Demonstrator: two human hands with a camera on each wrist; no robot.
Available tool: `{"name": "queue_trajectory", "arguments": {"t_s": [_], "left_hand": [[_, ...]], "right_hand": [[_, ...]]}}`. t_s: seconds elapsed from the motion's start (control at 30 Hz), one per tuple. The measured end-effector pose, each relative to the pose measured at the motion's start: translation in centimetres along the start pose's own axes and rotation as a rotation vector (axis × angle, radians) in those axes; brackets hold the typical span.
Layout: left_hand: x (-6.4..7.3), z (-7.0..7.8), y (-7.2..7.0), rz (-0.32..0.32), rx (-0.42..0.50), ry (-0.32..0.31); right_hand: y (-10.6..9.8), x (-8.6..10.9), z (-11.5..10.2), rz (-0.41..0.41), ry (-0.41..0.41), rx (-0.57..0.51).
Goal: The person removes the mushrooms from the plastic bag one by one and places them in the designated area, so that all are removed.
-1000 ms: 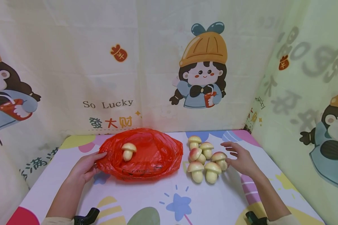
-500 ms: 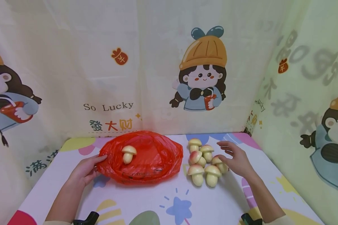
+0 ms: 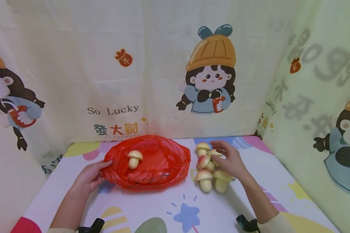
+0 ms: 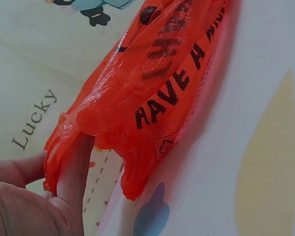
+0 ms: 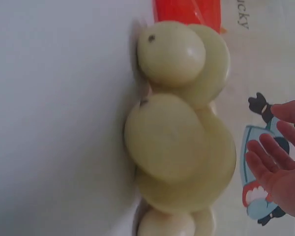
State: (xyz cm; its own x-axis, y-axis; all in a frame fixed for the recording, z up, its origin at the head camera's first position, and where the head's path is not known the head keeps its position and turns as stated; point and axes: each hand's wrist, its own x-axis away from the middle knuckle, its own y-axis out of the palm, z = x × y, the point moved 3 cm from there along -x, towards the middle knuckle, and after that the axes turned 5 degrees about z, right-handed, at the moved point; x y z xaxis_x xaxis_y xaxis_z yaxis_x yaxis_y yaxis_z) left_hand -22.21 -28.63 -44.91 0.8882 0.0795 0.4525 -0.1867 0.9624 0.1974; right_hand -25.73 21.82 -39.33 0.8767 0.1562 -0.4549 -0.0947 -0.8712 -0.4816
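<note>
A red plastic bag lies with its mouth spread wide, and one toy mushroom sits inside on the left. At the bag's left edge, my left hand pinches the film between thumb and fingers; the left wrist view shows the folds of the bag there. Several more mushrooms with cream stems stand clustered to the right, among them a red-capped one and a front one. Above this cluster hovers my right hand, fingers loosely spread and holding nothing. It partly hides the mushrooms at the right.
A patterned cloth covers the table. Printed curtains stand behind the table and along both sides. In the right wrist view, mushrooms stand close together, with the red bag beyond them.
My right hand has moved left, from beside the right-hand mushroom to over the cluster. The left hand keeps its hold on the bag's edge.
</note>
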Motion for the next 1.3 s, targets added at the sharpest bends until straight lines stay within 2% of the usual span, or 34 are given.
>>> {"name": "queue_trajectory", "arguments": {"t_s": [0.23, 0.33, 0.63, 0.9, 1.1, 1.3], "left_hand": [[0.0, 0.2, 0.1, 0.017, 0.013, -0.005], [0.0, 0.2, 0.2, 0.018, 0.012, -0.008], [0.0, 0.3, 0.2, 0.006, -0.001, 0.007], [-0.1, 0.3, 0.1, 0.003, 0.005, 0.005], [-0.1, 0.2, 0.2, 0.002, -0.002, 0.007], [0.1, 0.0, 0.2, 0.028, -0.017, 0.001]], "right_hand": [[2.3, -1.2, -1.2, -0.073, 0.094, -0.014], [3.1, -1.3, -1.5, -0.087, 0.097, -0.029], [5.2, -1.5, -2.6, -0.111, 0.032, -0.104], [8.0, -2.6, -4.2, -0.161, 0.016, -0.134], [10.0, -3.2, -4.9, -0.201, 0.056, -0.161], [11.7, -3.5, -5.1, -0.235, 0.079, -0.145]]}}
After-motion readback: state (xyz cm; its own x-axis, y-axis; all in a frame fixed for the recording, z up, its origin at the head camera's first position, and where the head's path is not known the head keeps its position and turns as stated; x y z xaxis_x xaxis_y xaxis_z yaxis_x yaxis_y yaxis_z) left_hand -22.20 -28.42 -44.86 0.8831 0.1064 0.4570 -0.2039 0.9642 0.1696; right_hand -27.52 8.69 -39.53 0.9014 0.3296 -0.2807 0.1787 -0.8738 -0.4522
